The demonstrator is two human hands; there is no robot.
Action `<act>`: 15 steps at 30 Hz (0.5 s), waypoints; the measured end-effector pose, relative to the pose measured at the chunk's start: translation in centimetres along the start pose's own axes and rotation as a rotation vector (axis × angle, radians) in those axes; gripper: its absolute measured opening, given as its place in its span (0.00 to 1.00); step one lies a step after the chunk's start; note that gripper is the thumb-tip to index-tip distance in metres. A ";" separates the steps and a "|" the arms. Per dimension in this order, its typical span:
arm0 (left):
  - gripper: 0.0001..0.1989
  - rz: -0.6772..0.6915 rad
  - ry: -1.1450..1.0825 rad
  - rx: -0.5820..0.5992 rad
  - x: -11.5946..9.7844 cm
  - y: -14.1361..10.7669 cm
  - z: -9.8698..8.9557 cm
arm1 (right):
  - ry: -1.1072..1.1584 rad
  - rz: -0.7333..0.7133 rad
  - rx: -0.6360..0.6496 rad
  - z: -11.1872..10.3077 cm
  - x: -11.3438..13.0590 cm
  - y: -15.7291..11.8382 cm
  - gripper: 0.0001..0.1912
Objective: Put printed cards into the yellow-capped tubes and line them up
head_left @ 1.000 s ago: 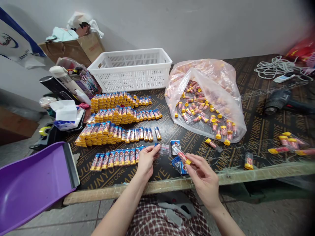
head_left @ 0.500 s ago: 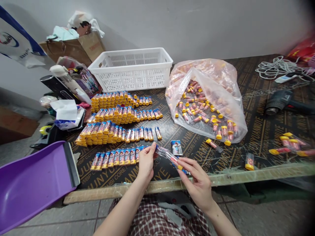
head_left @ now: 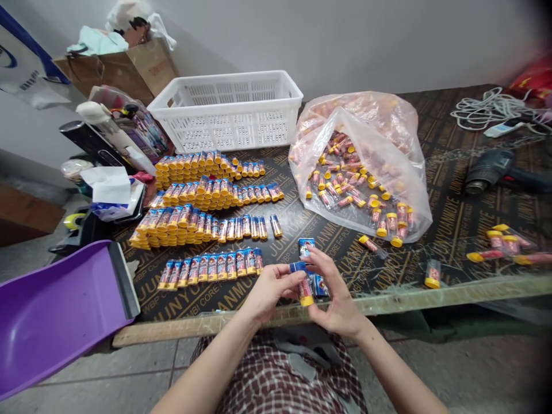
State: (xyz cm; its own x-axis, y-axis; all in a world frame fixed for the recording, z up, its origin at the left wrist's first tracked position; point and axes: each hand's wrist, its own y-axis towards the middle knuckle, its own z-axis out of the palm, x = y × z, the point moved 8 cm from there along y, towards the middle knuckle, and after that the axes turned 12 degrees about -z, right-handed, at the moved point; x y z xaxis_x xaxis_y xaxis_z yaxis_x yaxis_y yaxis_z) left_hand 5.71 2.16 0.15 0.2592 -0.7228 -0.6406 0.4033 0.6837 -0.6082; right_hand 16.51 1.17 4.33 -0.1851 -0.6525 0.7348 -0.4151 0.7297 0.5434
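Over the table's front edge, my left hand (head_left: 276, 287) pinches a small tube (head_left: 305, 292) with a blue top and a yellow cap at its lower end. My right hand (head_left: 334, 293) is curved around the tube's right side, thumb near the yellow cap and fingers spread. Behind my fingers lie blue wrappers (head_left: 306, 246), partly covered. To the left, a row of blue-wrapped tubes (head_left: 213, 267) with yellow caps stands side by side. Stacked rows of the same tubes (head_left: 181, 221) are behind it. An open plastic bag (head_left: 357, 167) holds many unwrapped, yellow-capped tubes.
A white basket (head_left: 228, 121) stands at the back. A purple dustpan (head_left: 64, 310) is at the left. On the right are a heat gun (head_left: 491, 169), a coiled white cable (head_left: 483, 112) and several loose tubes (head_left: 511, 244). One tube (head_left: 433, 273) lies near the front edge.
Both hands have come closer together. The tube, earlier slanted between them with clear film, is now more upright with a blue top. The view has shifted slightly.
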 end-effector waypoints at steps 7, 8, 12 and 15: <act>0.18 -0.023 0.027 0.001 0.8 0.1 0.2 | 0.057 0.001 0.039 0.6 -0.4 -0.6 0.43; 0.18 -0.027 0.028 0.000 0.9 0.1 0.2 | 0.056 0.005 0.029 0.6 -0.5 -0.7 0.43; 0.19 -0.035 0.022 -0.012 0.9 -0.1 0.2 | 0.069 0.004 0.011 0.7 -0.6 -0.8 0.44; 0.19 -0.031 0.023 -0.023 0.8 -0.2 0.2 | 0.083 0.007 0.003 0.7 -0.5 -0.7 0.44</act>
State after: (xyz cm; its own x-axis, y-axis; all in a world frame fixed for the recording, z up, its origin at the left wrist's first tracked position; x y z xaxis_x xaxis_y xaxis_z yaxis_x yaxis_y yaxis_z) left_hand 6.01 1.47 -0.12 0.2266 -0.7416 -0.6314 0.3904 0.6630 -0.6387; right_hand 16.31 0.85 3.27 -0.1134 -0.6277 0.7702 -0.4167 0.7338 0.5366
